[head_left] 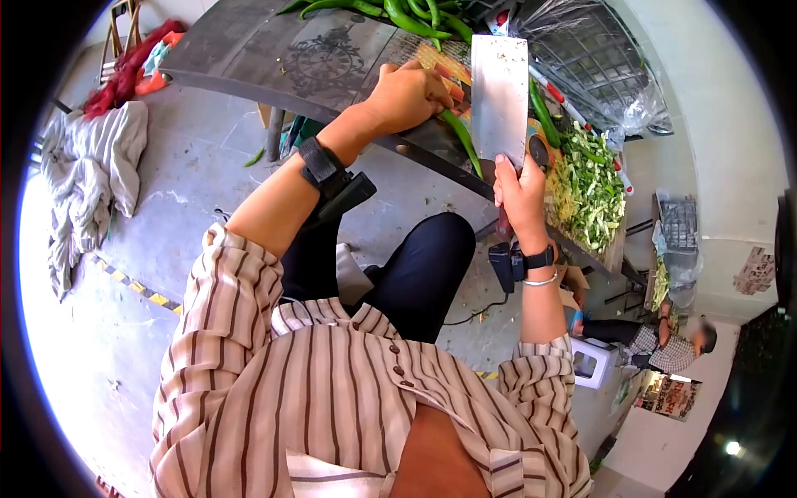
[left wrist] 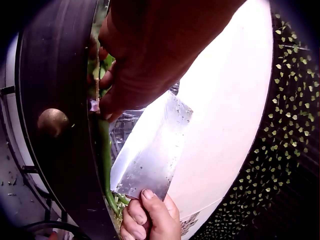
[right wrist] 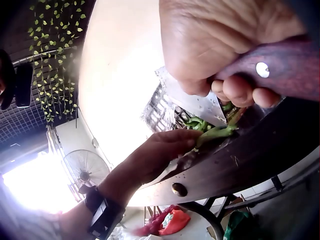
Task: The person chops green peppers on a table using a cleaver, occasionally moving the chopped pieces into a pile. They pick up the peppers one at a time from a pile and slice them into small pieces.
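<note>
My left hand point(head_left: 408, 98) holds a long green chili pepper point(head_left: 462, 139) by its upper end at the table's near edge. The pepper's lower part sticks out toward me. My right hand point(head_left: 523, 195) grips a cleaver point(head_left: 499, 95) by its reddish-brown wooden handle point(right wrist: 292, 70). The broad blade stands raised beside the pepper, with small bits stuck to its face. In the left wrist view, the cleaver point(left wrist: 150, 155) slants past the left hand's fingers. From the right wrist, the pepper point(right wrist: 216, 135) shows between the left fingers, below the blade.
Whole green peppers point(head_left: 415, 15) lie at the far side of the dark table point(head_left: 249, 58). Chopped peppers point(head_left: 594, 195) are heaped on the right, near a wire rack point(head_left: 581, 58) and plastic. A person point(head_left: 668, 344) sits farther right. Cloth point(head_left: 95, 158) hangs at left.
</note>
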Demonstrator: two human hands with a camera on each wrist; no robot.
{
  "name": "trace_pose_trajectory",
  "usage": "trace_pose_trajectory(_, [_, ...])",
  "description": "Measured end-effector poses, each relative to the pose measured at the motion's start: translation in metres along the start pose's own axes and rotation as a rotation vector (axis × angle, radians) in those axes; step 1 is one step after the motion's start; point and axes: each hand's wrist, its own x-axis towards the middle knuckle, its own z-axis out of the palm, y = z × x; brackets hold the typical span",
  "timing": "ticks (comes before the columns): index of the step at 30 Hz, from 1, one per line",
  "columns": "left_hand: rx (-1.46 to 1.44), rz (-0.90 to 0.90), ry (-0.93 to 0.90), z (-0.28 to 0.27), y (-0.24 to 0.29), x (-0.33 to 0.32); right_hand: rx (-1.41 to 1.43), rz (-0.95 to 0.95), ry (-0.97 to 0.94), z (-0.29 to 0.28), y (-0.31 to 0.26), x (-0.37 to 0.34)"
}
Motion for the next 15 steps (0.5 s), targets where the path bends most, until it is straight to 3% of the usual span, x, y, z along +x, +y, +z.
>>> trace_pose_trajectory(15, [0.072, 0.074, -0.062, 0.0015, 0.0002, 0.0031, -0.016, -0.019, -0.019, 0.0029, -0.0058, 0.0069])
